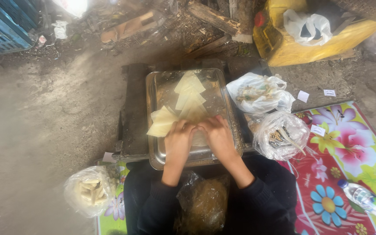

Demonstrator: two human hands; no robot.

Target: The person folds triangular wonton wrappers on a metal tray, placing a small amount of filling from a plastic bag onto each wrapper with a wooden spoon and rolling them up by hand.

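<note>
concrete floor; white paper tags [303,96] beside steel tray [153,87].

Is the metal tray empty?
No, the metal tray holds several folded, pale triangular wrappers, and both hands press another one.

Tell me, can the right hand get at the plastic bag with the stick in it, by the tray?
Probably yes: the right hand lies on the tray, and that bag sits just beside it with nothing between them.
</note>
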